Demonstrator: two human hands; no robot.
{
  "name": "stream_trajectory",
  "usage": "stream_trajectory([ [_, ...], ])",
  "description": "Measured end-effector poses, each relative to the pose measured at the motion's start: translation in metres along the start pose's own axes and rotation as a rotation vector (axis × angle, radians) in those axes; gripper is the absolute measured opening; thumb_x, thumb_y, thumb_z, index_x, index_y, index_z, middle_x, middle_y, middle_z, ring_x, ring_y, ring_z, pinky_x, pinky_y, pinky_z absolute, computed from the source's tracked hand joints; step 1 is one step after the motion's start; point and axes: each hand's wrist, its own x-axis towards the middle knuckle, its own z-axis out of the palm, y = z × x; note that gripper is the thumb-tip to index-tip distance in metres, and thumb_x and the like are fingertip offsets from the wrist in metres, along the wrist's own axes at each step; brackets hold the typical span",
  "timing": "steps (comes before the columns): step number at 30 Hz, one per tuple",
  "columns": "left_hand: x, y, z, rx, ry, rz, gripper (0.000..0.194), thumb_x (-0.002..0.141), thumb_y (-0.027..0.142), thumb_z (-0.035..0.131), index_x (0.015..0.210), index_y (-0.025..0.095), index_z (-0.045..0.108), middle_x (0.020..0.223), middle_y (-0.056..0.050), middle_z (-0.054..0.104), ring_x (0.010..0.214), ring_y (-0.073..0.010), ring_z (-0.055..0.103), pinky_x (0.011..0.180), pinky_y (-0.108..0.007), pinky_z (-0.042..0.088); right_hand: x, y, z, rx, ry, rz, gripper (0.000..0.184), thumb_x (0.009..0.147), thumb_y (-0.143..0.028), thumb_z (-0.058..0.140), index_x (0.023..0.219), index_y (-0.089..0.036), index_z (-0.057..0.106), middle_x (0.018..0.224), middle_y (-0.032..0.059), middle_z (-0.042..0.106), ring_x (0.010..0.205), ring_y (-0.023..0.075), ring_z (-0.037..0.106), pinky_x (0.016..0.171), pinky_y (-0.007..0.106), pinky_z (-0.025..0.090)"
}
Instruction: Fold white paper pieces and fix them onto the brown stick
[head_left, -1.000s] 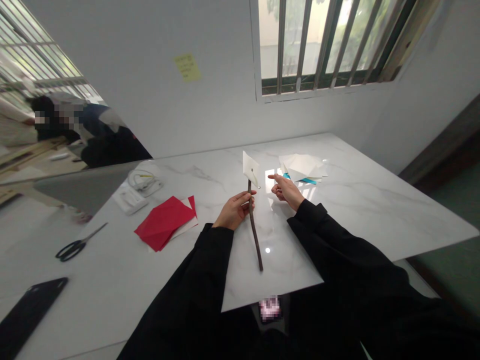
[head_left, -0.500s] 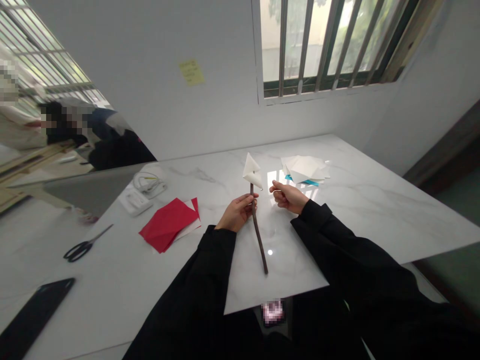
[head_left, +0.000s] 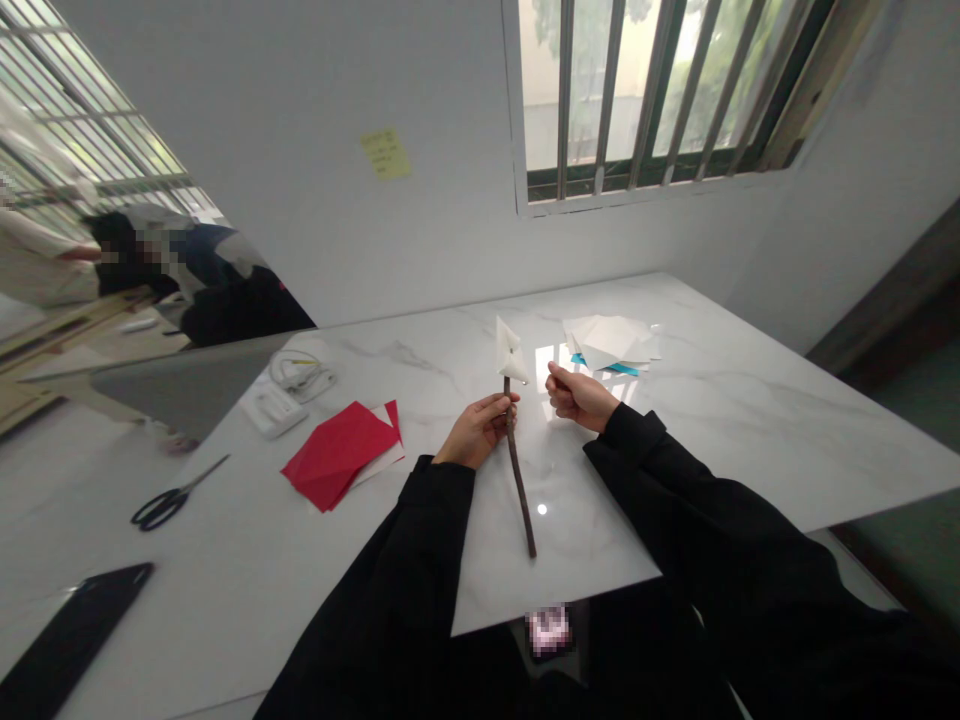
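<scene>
My left hand (head_left: 481,428) is closed around the upper part of a thin brown twig (head_left: 519,490), which slants down toward the table's front edge. At the twig's top sits a white folded-paper pinwheel (head_left: 511,352), with a small dark spot at its middle. To the right of the pinwheel, apart from it, my right hand (head_left: 583,396) is closed with the thumb against the curled fingers. Whatever it may hold is hidden. Behind that hand lies a pile of white paper sheets (head_left: 607,340), with blue paper (head_left: 624,369) showing underneath.
On the left of the marble-patterned table (head_left: 720,400) lie red paper sheets (head_left: 341,452), black-handled scissors (head_left: 169,507), a white box (head_left: 274,412) with a coiled cable (head_left: 300,375), and a flat black object (head_left: 79,640). People (head_left: 217,265) are at the far left.
The pinwheel has turned slightly, and its left side now stands nearly upright. Both hands keep about the same pose. The whole view has shifted a little.
</scene>
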Motion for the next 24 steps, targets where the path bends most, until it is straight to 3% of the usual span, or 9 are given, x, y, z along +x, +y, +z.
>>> stream_trajectory([
  [3,0.0003,-0.0001,-0.0004,0.003,0.001,0.002,0.030,0.079,0.033,0.090,0.097,0.011,0.080,0.080,-0.005,0.070,0.070,-0.0106,0.062,0.070,-0.023,0.050,-0.0014,-0.0013,-0.0012,0.004,0.123,-0.053,0.035,0.102,-0.052,0.063,0.099,-0.017,0.062,0.059,-0.0110,0.025,0.049,0.0084,0.015,0.045,0.022,0.011],
  [6,0.0003,0.0004,-0.0005,0.001,0.007,-0.005,0.031,0.079,0.032,0.090,0.098,0.011,0.080,0.080,-0.005,0.070,0.070,-0.0112,0.063,0.070,-0.024,0.051,-0.0041,-0.0022,0.0002,-0.011,0.145,-0.045,0.035,0.104,-0.048,0.060,0.121,-0.017,0.062,0.062,-0.0102,0.031,0.048,0.0088,0.017,0.046,0.022,0.013],
  [8,-0.0002,0.0010,0.0000,0.000,0.013,-0.012,0.032,0.078,0.032,0.091,0.099,0.011,0.080,0.080,-0.005,0.071,0.070,-0.0111,0.063,0.071,-0.024,0.051,-0.0047,-0.0019,0.0018,-0.021,0.104,0.003,0.038,0.105,-0.052,0.058,0.118,-0.017,0.063,0.061,-0.0094,0.033,0.048,0.0090,0.016,0.046,0.022,0.013],
  [11,-0.0008,0.0013,0.0008,0.000,0.014,-0.010,0.034,0.076,0.033,0.092,0.100,0.011,0.080,0.081,-0.005,0.071,0.071,-0.0110,0.063,0.071,-0.024,0.051,-0.0032,-0.0008,0.0029,-0.009,0.002,0.042,0.048,0.103,-0.063,0.057,0.088,-0.018,0.061,0.055,-0.0095,0.026,0.049,0.0091,0.013,0.046,0.023,0.011],
  [14,-0.0005,0.0008,0.0008,-0.004,0.013,-0.007,0.035,0.075,0.032,0.093,0.098,0.010,0.080,0.080,-0.005,0.070,0.071,-0.0107,0.063,0.071,-0.023,0.051,-0.0015,-0.0015,0.0018,0.039,0.033,-0.022,0.052,0.103,-0.060,0.058,0.072,-0.020,0.050,0.052,-0.0100,0.020,0.049,0.0089,0.012,0.045,0.023,0.011],
  [16,-0.0001,0.0003,0.0003,-0.003,0.012,-0.008,0.034,0.075,0.033,0.092,0.097,0.010,0.080,0.079,-0.004,0.070,0.070,-0.0106,0.063,0.070,-0.023,0.051,-0.0019,-0.0033,0.0008,0.054,0.111,-0.050,0.044,0.106,-0.054,0.057,0.080,-0.018,0.056,0.054,-0.0104,0.022,0.049,0.0087,0.013,0.044,0.022,0.010],
  [20,0.0005,0.0001,-0.0004,-0.004,0.010,-0.010,0.033,0.075,0.033,0.093,0.096,0.011,0.081,0.079,-0.004,0.070,0.071,-0.0107,0.064,0.071,-0.022,0.052,-0.0047,-0.0064,0.0014,0.049,0.173,-0.043,0.034,0.105,-0.049,0.058,0.115,-0.016,0.062,0.060,-0.0103,0.031,0.047,0.0084,0.016,0.044,0.021,0.013],
  [24,0.0011,0.0003,-0.0008,0.003,-0.004,-0.008,0.032,0.076,0.033,0.092,0.096,0.011,0.081,0.079,-0.005,0.070,0.071,-0.0112,0.064,0.070,-0.022,0.052,-0.0034,-0.0028,0.0023,0.000,0.182,-0.026,0.039,0.103,-0.054,0.061,0.123,-0.021,0.058,0.063,-0.0082,0.043,0.047,0.0078,0.020,0.045,0.021,0.014],
])
